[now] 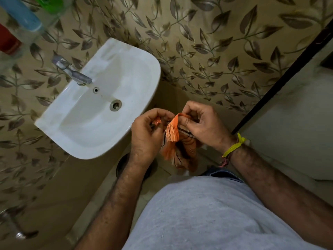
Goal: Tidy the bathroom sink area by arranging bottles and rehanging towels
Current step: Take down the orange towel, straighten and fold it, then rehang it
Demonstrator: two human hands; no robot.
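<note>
Top left corner: a glass shelf (27, 38) carries a red bottle (9, 42), a blue bottle (21, 13) and a green bottle (48, 3). All three are blurred and cut off by the frame edge; labels cannot be read.

Below the shelf, a white sink (137, 56) is fixed to the leaf-patterned wall (216, 42). Its basin is bare. The chrome tap (72, 72) points diagonally toward the drain (115, 105).

Right of the sink's front edge, the left hand (146, 134) is closed in a pinch on one edge of an orange towel (171, 139); the gripped portion is mostly hidden behind the fingers. The towel is bunched between both hands, in the air beside the sink rim. Its long axis runs downward toward the floor, with an orange fringe hanging on the near face and dark stripes showing behind. The lower end is partly hidden by the person's grey shirt (207, 213).

The right hand (201, 123) is closed, thumb and fingertips pinching the towel's folded upper edge. A yellow thread band (234, 147) circles that wrist.

Far right: a dark door frame (281, 78) runs diagonally.
</note>
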